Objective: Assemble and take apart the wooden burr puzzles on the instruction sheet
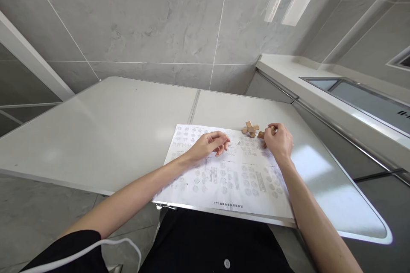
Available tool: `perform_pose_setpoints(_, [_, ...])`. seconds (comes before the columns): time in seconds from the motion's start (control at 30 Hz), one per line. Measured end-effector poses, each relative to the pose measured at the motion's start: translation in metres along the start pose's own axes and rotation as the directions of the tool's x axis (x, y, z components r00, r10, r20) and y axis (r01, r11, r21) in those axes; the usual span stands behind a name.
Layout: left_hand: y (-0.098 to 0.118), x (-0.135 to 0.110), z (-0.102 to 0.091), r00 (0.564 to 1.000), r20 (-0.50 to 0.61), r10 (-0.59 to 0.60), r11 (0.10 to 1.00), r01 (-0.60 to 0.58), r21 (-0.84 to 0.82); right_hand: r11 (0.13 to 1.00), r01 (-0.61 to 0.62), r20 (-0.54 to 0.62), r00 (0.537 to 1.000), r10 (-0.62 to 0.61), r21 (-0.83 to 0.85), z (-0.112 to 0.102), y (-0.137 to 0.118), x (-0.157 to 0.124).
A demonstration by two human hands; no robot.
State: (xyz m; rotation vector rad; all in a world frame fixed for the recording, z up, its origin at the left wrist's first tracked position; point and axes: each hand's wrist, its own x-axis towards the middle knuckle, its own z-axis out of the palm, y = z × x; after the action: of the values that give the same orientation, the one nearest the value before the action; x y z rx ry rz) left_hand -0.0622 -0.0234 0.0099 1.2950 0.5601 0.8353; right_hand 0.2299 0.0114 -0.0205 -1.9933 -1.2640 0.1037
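Observation:
A printed instruction sheet [192,179] with rows of small diagrams lies on the table. My left hand [213,143] hovers over its upper part, thumb and index finger together and the other fingers curled; nothing shows between them. At the sheet's upper right corner, my right hand [279,140] has its fingers closed around a small wooden puzzle piece, mostly hidden by the hand. Another wooden piece [261,135] pokes out beside those fingertips. Just left of it, several notched wooden blocks [250,129] sit in a crossed cluster across the sheet's top edge.
The white table [96,136] has a seam [194,106] running across it and a metal-edged rim. Grey tiled wall [144,21] stands behind. Along the right runs a white ledge [320,89] with a glass panel. A white cable [96,245] crosses my left sleeve.

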Motion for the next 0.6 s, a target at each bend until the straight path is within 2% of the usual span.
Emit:
perform_pose_setpoints(0.33, [-0.0007,-0.0001,-0.0008,0.998,-0.047,-0.033,0.999,0.032,-0.009,0.997,0.025,-0.039,0.999,-0.022,0.071,0.002,0.0052,0.0018])
perform_pose_setpoints(0.6, [0.0009,-0.0007,0.0003,0.998,-0.054,-0.042,0.999,0.042,-0.01,0.996,0.027,-0.025,0.999,-0.025,0.084,0.0002,0.0057,0.0018])
